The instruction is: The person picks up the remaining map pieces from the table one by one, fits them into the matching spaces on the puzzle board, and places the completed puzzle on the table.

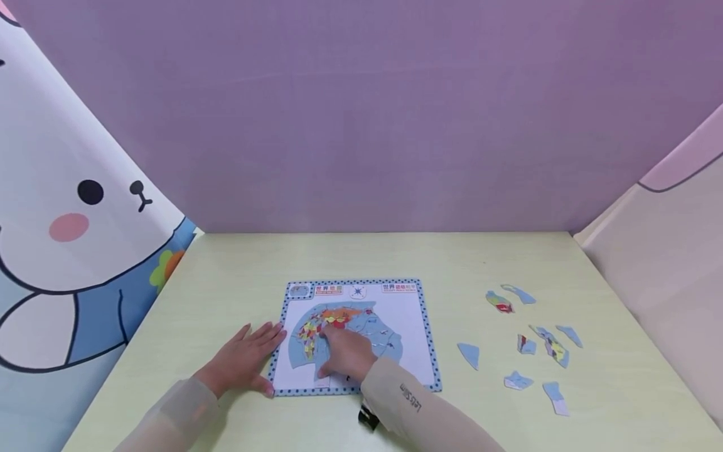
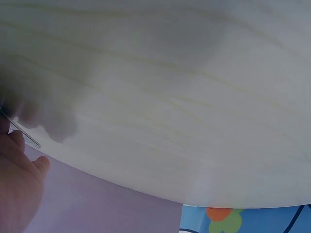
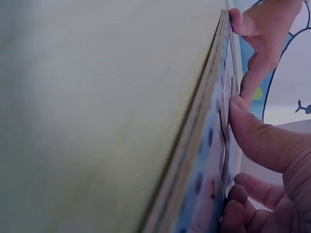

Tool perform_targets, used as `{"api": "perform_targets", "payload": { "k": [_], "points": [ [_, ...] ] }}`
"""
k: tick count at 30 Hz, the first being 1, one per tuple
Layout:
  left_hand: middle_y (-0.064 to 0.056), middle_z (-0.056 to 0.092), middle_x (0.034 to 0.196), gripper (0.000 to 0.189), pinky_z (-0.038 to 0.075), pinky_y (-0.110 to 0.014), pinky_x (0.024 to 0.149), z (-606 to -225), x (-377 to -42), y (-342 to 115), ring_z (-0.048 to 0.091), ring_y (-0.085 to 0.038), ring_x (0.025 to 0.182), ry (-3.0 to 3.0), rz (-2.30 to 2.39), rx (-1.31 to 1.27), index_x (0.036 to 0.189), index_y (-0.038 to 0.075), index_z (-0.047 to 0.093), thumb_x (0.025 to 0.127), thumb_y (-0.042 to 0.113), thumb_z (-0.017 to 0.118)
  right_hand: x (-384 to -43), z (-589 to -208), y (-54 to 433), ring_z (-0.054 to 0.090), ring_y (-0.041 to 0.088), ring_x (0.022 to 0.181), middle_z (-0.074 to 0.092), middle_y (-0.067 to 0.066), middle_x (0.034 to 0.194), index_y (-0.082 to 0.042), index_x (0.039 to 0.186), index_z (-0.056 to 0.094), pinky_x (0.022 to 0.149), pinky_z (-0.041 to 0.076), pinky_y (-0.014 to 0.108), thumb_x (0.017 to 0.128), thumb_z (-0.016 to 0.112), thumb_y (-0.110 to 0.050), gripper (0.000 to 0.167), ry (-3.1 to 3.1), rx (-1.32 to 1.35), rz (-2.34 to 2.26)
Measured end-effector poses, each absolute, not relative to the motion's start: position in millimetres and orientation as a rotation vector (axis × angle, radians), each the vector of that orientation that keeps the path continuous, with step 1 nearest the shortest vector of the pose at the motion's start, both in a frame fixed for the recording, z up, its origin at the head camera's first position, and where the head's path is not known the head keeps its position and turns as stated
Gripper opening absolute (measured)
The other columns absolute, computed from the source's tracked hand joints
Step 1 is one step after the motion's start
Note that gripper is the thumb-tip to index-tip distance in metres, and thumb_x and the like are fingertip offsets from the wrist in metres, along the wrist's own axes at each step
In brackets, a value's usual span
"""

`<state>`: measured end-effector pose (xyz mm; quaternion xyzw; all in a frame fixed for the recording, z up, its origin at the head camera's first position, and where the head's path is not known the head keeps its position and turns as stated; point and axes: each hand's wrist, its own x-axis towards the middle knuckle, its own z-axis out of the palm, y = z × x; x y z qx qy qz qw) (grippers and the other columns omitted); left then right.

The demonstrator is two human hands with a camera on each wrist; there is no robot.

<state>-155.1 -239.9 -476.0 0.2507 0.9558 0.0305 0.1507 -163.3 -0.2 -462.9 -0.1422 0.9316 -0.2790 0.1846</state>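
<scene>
A world map puzzle board (image 1: 432, 351) with a dotted blue border lies flat on the table. Joined map pieces (image 1: 373, 326) cover much of its white middle, with a gap along their lower side. My left hand (image 1: 243, 358) lies spread at the board's left edge, fingertips on the border and thumb by the lower left corner. Over the lower middle of the map, my right hand (image 1: 349, 353) presses on the pieces with thumb and fingers apart. In the right wrist view the right thumb (image 3: 257, 138) touches a piece standing slightly proud of the board.
Several loose puzzle pieces lie on the table to the right, among them a blue one (image 1: 470, 355) nearest the board and a green and red one (image 1: 499, 302). A small black object (image 1: 368, 417) shows beside the right sleeve. A purple curtain (image 1: 384, 125) hangs behind the table.
</scene>
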Motion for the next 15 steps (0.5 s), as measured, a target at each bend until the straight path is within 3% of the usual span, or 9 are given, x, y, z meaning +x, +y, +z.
{"api": "perform_targets", "payload": {
  "k": [6, 12, 15],
  "points": [
    [-0.014, 0.032, 0.153, 0.109, 0.015, -0.062, 0.110, -475, -154, -239, 0.023, -0.037, 0.141, 2.743, 0.077, 0.703, 0.146, 0.002, 0.037, 0.065, 0.067, 0.072, -163, -460, 4, 0.056, 0.013, 0.087, 0.065, -0.003, 0.116, -0.019, 0.124, 0.063, 0.080, 0.048, 0.034, 0.070, 0.086, -0.030, 0.060, 2.591, -0.406, -0.846],
    [-0.014, 0.031, 0.153, 0.110, 0.014, -0.063, 0.110, -475, -154, -239, 0.022, -0.037, 0.142, 2.739, 0.086, 0.689, 0.147, 0.003, 0.036, 0.065, 0.066, 0.073, -165, -456, 12, 0.049, 0.010, 0.061, 0.058, -0.006, 0.073, -0.015, 0.114, 0.069, 0.055, 0.039, 0.024, 0.076, 0.082, -0.019, 0.041, 2.589, -0.520, -0.958],
    [-0.014, 0.031, 0.153, 0.111, 0.015, -0.063, 0.110, -476, -155, -239, 0.022, -0.038, 0.141, 2.742, 0.080, 0.703, 0.146, 0.002, 0.036, 0.064, 0.067, 0.072, -164, -453, 17, 0.045, 0.008, 0.056, 0.054, -0.008, 0.066, -0.013, 0.112, 0.069, 0.051, 0.035, 0.022, 0.078, 0.080, -0.017, 0.036, 2.594, -0.550, -0.990]
  ]
}}
